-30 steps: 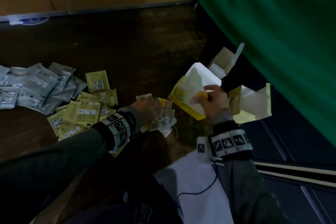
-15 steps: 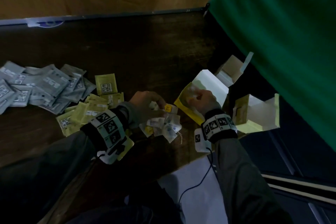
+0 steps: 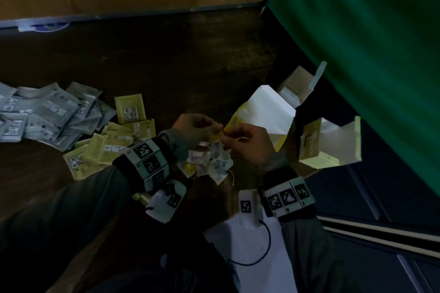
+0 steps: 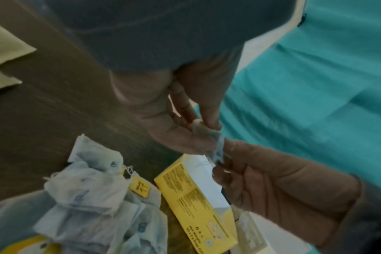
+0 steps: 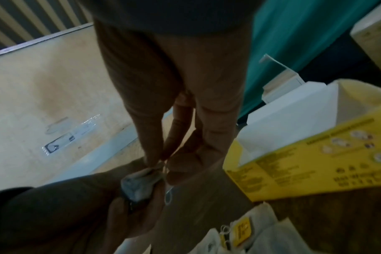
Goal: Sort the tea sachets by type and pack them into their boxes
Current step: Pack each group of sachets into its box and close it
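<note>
Both my left hand (image 4: 174,130) and right hand (image 4: 261,177) pinch 1 limp, featherlight tea bag (image 4: 215,147) beside the yellow box (image 4: 191,194); I'd hold its paper body, since the string looks likely to tangle.

Three open boxes stand on the desk (image 3: 190,59): a yellow box (image 3: 266,114), a tan box (image 3: 297,83) behind it and a pale box (image 3: 331,143) to the right. Two hands, left hand (image 3: 195,126) and right hand (image 3: 250,143), share one tea bag (image 4: 215,146). Grey sachets (image 3: 47,114), yellow-green sachets (image 3: 107,145) and loose bags (image 3: 209,164) lie in overlapping heaps, too many to count.
</note>
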A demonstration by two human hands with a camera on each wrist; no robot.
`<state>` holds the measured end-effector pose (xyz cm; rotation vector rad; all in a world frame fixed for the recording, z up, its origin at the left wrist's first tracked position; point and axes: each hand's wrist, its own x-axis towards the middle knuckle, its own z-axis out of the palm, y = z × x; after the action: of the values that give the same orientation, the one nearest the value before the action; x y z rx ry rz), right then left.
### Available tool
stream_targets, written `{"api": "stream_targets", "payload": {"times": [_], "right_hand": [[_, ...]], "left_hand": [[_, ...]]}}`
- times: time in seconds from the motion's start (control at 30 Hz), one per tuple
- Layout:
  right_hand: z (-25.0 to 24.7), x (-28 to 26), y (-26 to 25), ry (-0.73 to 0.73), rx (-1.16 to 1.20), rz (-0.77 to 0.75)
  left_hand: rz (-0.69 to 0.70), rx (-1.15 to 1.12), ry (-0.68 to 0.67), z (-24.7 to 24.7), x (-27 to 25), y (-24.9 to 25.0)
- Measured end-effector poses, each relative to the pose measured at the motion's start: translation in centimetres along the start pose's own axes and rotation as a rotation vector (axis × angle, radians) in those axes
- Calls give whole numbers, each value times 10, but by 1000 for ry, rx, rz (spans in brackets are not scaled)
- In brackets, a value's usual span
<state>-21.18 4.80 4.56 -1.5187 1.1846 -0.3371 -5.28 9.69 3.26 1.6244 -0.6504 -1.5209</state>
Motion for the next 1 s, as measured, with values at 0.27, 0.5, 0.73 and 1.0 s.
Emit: {"api": "stream_targets", "payload": {"times": [0.27, 0.5, 0.73, 1.0], "right_hand": [[-1, -1, 7, 81, 146, 98], [0, -8, 5, 34, 18, -18], [-34, 17, 9, 346, 240, 79], [-34, 72, 31, 292, -236, 257]], "left_hand": [[-80, -17, -176, -5, 2, -4], [-61, 76, -126, -8, 3, -4], [3, 490, -167, -19, 5, -20], [4, 863, -67, -40, -2, -36]]}}
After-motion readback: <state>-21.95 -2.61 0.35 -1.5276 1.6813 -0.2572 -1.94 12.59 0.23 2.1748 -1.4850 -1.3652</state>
